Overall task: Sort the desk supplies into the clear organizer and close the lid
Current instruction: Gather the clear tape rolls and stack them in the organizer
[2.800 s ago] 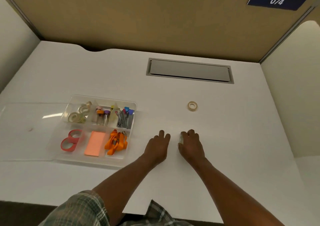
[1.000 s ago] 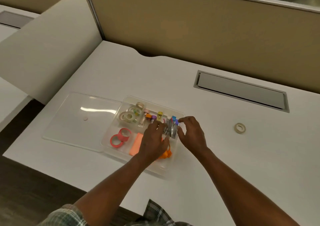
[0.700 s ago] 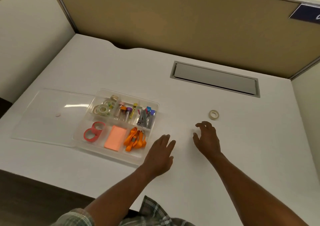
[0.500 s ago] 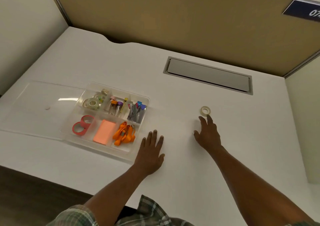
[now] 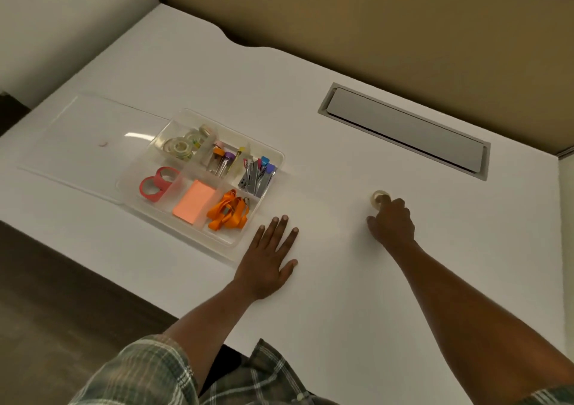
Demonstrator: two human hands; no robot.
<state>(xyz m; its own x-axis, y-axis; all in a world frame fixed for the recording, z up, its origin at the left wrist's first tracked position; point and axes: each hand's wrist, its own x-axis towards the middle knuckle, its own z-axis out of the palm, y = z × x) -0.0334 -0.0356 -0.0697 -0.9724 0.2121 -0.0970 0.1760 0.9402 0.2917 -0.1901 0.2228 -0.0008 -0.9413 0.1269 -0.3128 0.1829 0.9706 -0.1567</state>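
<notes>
From the head camera, your right hand [image 5: 392, 223] is stretched forward with its fingers curled over the near edge of the small tape roll [image 5: 377, 198]. The fingertips are on the roll, but the thumb sits out to the side and apart from it, so I cannot tell whether you have a grip on it. The roll lies flat on the surface [image 5: 341, 311] at the tips of that hand, well to the right of your left hand.

Your left hand [image 5: 270, 261] lies open, palm down and fingers spread, on the surface just beside the near right corner of the clear organizer [image 5: 281, 156]. That looks like a brace to steady you while the other arm reaches.

The organizer sits ahead and to the left of that hand.
- **Far row:** clear tape rolls [image 5: 180, 147], capped tubes [image 5: 222, 161], then metal clips [image 5: 256, 176].
- **Near row:** red tape rolls [image 5: 155, 184], an orange sticky-note pad [image 5: 194, 201], and orange lanyards [image 5: 228, 213] closest to your left hand.

The roll under your fingertips probably belongs with the clear tapes in the far left compartment. The lid [image 5: 84, 137] lies flat beyond the organizer's left side, so it is not yet on.
</notes>
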